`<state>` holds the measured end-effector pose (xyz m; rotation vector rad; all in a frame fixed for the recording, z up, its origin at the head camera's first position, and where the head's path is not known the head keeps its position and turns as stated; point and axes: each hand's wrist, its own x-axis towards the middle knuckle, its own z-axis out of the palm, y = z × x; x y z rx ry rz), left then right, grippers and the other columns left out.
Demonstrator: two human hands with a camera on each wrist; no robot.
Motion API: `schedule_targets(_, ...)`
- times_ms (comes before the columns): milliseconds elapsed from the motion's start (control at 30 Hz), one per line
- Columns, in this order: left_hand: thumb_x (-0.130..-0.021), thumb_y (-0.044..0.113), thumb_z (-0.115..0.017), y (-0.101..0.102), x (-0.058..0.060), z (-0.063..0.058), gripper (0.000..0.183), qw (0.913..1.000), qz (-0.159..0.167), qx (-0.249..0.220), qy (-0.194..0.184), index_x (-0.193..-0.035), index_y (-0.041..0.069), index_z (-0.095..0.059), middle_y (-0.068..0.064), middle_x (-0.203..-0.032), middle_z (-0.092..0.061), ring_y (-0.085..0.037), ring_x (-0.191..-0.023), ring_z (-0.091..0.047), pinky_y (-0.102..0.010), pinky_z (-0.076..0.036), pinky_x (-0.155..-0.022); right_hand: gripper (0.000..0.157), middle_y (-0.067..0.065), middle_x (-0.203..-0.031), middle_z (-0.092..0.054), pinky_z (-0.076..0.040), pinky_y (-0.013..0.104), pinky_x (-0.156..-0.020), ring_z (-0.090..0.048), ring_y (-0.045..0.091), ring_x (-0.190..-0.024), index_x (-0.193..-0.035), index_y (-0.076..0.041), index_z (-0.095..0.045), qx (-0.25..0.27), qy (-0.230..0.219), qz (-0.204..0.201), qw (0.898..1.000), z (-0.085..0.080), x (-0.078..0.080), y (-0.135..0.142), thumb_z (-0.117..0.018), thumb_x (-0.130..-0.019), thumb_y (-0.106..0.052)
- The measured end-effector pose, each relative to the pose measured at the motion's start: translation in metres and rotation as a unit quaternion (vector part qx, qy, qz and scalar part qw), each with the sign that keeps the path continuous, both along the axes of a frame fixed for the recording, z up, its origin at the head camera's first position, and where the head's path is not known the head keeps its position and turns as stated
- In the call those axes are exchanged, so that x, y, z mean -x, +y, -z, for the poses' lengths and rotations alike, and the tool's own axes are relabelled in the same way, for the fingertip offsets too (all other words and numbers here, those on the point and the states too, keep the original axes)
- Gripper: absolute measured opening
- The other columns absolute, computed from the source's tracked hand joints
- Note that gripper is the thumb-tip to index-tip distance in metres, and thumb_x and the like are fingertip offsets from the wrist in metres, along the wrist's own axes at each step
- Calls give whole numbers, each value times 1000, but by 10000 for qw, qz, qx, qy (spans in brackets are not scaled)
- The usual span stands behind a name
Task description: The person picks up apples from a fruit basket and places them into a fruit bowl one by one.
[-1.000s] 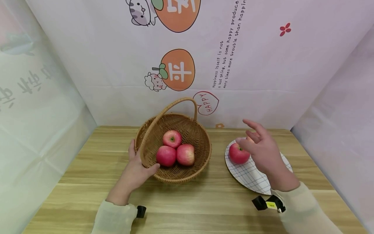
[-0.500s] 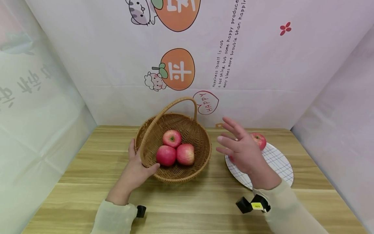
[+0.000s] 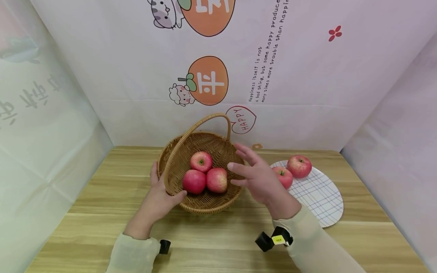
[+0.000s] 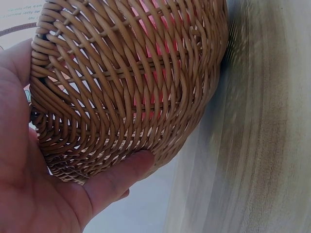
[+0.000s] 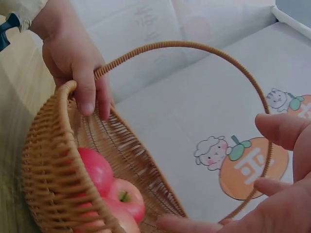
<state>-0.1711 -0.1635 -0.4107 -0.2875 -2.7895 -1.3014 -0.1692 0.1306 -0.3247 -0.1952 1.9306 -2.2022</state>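
A woven wicker basket (image 3: 205, 210) with an arched handle (image 3: 191, 132) stands on the table and holds three red apples (image 3: 194, 182). My left hand (image 3: 158, 203) grips its left side by the handle's base, thumb over the rim; in the left wrist view the fingers lie along the weave (image 4: 131, 82). My right hand (image 3: 261, 180), holding nothing, hovers at the basket's right rim with fingers spread toward the apples. In the right wrist view its fingertips overlap the far side of the handle.
To the right lies a white checked plate (image 3: 327, 203) carrying two more apples (image 3: 299, 166). Behind the wooden table (image 3: 211, 242) rises a printed white sheet (image 3: 300, 121), with plain pale sheets at both sides.
My right hand has moved left, from above the plate to the basket's right rim, uncovering the plate's apples. The left hand and the basket have stayed put.
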Motion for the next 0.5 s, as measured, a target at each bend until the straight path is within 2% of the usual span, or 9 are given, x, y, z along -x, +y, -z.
schedule_targets(133, -87, 33, -76, 1, 0, -1, 95, 10000, -14, -24, -14, -160, 12, -19, -6, -160, 26, -47, -115, -55, -55, -48, -90, 69, 11, -161, -15, -41, 64, -95, -39, 40, -135, -154, -26, -38, -130, -359, 32, 9993, 7, 7, -9, -70, -94, -14)
schedule_targets(367, -86, 34, -76, 2, -1, -1, 96, 9999, -14, 112, 8, -161, 15, -17, -6, -160, 26, -47, -111, -57, -54, -50, -88, 68, 13, -163, -5, -33, 73, -94, -18, 39, -145, -153, -29, -37, -84, -962, 32, 9953, 23, 22, -19, -70, -94, -16)
schedule_targets(500, -87, 35, -75, 4, -1, -2, 96, 9998, -20, 201, 21, -161, 15, -18, -5, -160, 26, -46, -109, -58, -54, -51, -87, 69, 13, -164, -6, -33, 74, -94, -21, 42, -143, -153, -29, -37, -394, -1067, 16, 9935, 29, 29, -24, -71, -93, -19)
